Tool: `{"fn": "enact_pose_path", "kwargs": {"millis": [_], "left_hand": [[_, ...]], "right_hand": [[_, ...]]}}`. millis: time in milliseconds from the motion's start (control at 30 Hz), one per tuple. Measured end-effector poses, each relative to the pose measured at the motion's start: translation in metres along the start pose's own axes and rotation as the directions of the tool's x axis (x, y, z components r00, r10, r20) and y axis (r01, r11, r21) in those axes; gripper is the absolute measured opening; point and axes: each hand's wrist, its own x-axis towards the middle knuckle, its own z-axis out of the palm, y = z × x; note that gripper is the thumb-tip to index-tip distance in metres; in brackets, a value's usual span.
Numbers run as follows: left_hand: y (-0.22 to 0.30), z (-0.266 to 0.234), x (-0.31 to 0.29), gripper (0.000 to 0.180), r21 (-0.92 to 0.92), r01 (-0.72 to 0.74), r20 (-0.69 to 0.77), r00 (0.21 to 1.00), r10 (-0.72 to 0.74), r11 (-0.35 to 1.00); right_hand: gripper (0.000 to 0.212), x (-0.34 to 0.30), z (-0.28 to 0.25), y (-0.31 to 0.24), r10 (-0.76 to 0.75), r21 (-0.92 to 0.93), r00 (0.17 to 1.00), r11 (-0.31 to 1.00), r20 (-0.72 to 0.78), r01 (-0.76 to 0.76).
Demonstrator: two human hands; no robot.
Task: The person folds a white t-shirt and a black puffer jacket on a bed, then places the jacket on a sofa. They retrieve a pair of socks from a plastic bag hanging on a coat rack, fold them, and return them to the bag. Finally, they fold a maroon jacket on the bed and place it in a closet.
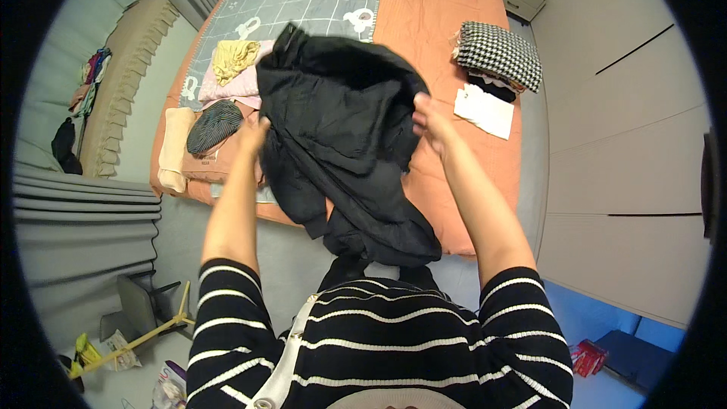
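Observation:
A black jacket (pixel 341 106) hangs spread between my hands over the near edge of the bed, its collar end away from me and its lower part drooping toward my legs. My left hand (pixel 254 135) is closed on its left edge. On the opposite side, my right hand (pixel 432 120) pinches the right edge, with some fingers partly hidden by the cloth. Close to my left hand lies a dark striped cap (pixel 215 127) on a folded reddish-brown garment (pixel 204 168).
The bed wears an orange sheet (pixel 447 189) and a grey checked blanket (pixel 310 0). At left lie yellow cloth (pixel 235 59) and a cream roll (pixel 175 148); at right, a houndstooth bundle (pixel 500 54) and white cloth (pixel 485 111). Wardrobe doors (pixel 621 151) line the right, a chair (pixel 144 303) lower left.

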Motion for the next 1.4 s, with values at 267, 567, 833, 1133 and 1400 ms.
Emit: {"fn": "enact_pose_path", "kwargs": {"millis": [267, 567, 833, 1133, 1400], "left_hand": [[-0.068, 0.111, -0.115, 0.070, 0.070, 0.434, 0.430, 0.799, -0.420, 0.898], [0.003, 0.192, -0.161, 0.094, 0.450, -0.205, 0.451, 0.892, -0.023, 0.869], [-0.022, 0.204, -0.110, 0.089, 0.702, -0.116, 0.455, 0.832, -0.317, 0.703], [-0.151, 0.024, -0.108, 0.030, 0.679, -0.478, 0.576, 0.817, -0.001, 0.557], [-0.089, 0.044, -0.081, 0.036, 0.813, -0.044, 0.264, 0.917, -0.300, 0.581]], "right_hand": [[0.038, -0.041, -0.017, 0.203, 0.509, -0.268, 0.826, 0.783, -0.243, -0.561], [0.044, -0.036, -0.052, 0.315, 0.135, -0.857, 0.978, 0.474, -0.156, -0.202], [0.020, -0.096, 0.074, 0.318, 0.176, -0.420, 0.803, 0.902, 0.570, 0.100], [0.044, 0.005, -0.049, 0.325, -0.248, -0.848, 0.890, 0.477, -0.383, -0.233], [0.041, 0.009, -0.081, 0.319, 0.034, -0.643, 0.901, 0.689, -0.432, -0.334]]}}
